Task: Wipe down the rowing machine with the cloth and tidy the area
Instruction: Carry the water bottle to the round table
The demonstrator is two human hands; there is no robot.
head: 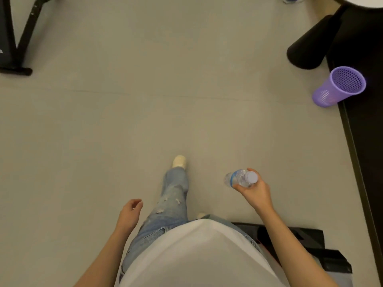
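Closest in, a white shirt (196,255) hides most of a black piece of gym equipment (310,239) low on the right. Whether it is the rowing machine I cannot tell.

The left hand (129,214) hangs with its fingers loosely curled and holds nothing. The right hand (253,191) wraps around the neck of a small clear plastic water bottle with a pale cap (238,178), and its fingers cover part of the bottle.

A leg in ripped blue jeans (174,195) reaches forward to a cream shoe (179,161) on the grey floor (145,100).

Farther right stands a purple perforated plastic bin (335,90), its inside too dim to read. Beyond it is a black padded cylinder (308,46). Far left, a black metal frame (18,38) is cut off by the edge.
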